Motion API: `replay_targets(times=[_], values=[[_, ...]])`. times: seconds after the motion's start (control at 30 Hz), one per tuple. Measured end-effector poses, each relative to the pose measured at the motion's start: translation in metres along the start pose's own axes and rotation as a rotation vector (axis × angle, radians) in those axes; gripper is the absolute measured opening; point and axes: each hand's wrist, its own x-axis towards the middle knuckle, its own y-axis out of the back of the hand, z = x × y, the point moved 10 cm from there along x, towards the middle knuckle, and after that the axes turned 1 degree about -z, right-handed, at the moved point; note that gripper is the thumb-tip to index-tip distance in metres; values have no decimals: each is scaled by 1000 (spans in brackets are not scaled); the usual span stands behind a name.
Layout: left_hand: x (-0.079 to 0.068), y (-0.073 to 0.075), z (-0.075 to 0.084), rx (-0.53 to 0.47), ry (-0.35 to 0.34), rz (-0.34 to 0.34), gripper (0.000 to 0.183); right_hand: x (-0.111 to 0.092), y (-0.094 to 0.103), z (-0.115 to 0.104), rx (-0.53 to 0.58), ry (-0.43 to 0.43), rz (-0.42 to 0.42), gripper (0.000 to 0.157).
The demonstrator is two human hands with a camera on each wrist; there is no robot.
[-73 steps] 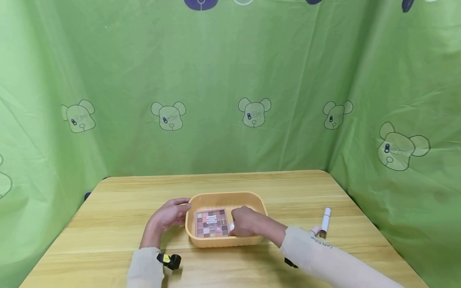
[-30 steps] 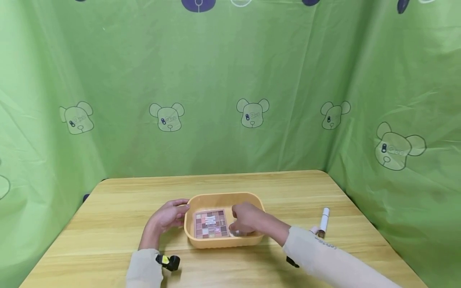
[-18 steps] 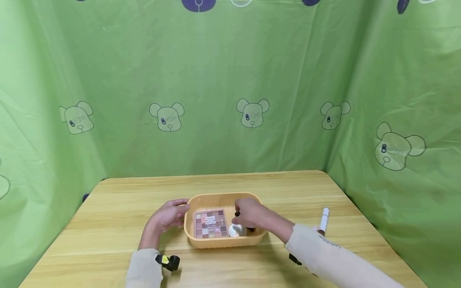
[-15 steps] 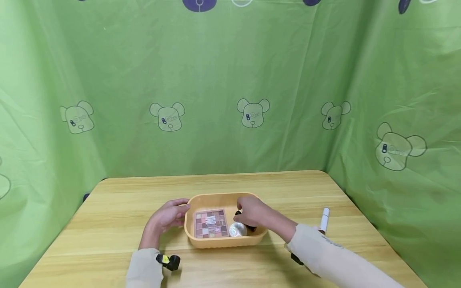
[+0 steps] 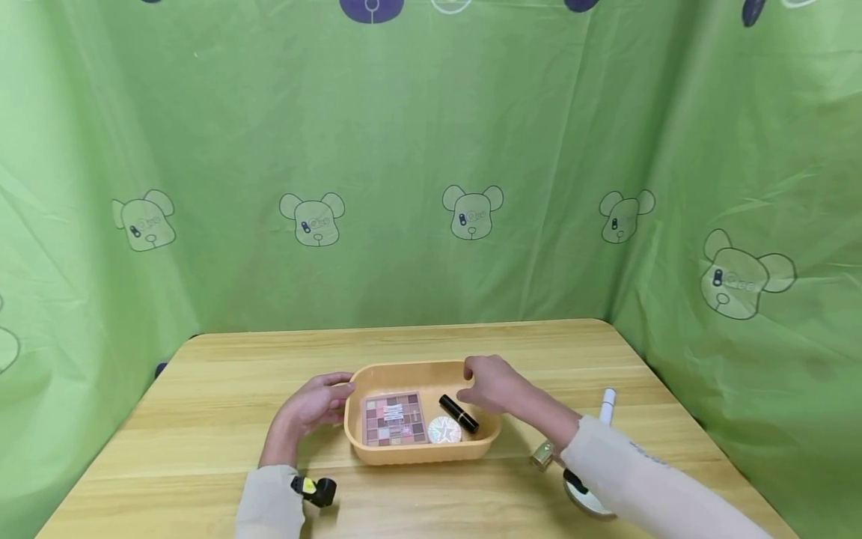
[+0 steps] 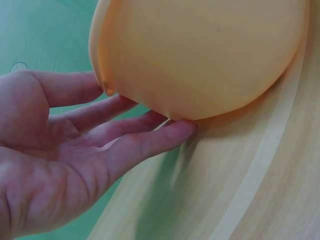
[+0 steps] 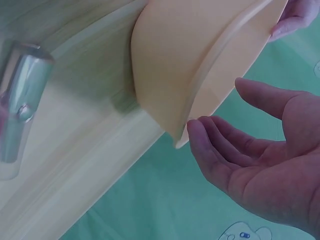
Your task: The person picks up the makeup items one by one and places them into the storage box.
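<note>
A yellow-orange plastic basket (image 5: 417, 454) stands on the table, holding an eyeshadow palette (image 5: 394, 419), a round silver compact (image 5: 444, 430) with a star on its lid and a black lipstick tube (image 5: 459, 414). My left hand (image 5: 318, 404) is at the basket's left end; in the left wrist view its extended fingers (image 6: 145, 142) touch the outer wall. Over the basket's right end, my right hand (image 5: 497, 384) has its thumb and fingers parted with nothing between them. In the right wrist view, the right fingertips (image 7: 197, 131) are close to the basket rim.
Right of the basket, a white tube (image 5: 607, 406) lies partly behind the right sleeve. Closer to me are a small gold-green item (image 5: 542, 455) and a round, pale-topped item (image 5: 587, 501), partly covered by that sleeve. Green curtains (image 5: 404, 284) surround the table.
My right hand first set the silver compact in the basket, then released the lipstick beside it and drew back up and right. The left hand stays at the basket's end.
</note>
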Motion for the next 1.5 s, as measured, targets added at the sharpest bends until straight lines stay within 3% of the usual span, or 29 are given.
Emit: replay_targets(times=[0.27, 0.57, 0.93, 1.2, 1.5], values=[[-1, 0, 1, -2, -1, -1, 47, -2, 14, 19, -3, -25, 59, 34], [-3, -2, 2, 10, -6, -17, 48, -8, 21, 43, -28, -49, 66, 34], [-4, -1, 2, 14, 9, -8, 48, -17, 20, 62, -57, -60, -13, 39], [-3, 0, 2, 23, 16, 17, 47, -30, 10, 80, -72, -111, -116, 51], [-2, 1, 1, 16, 11, 11, 47, -44, 4, 91, -83, -112, -174, 44]])
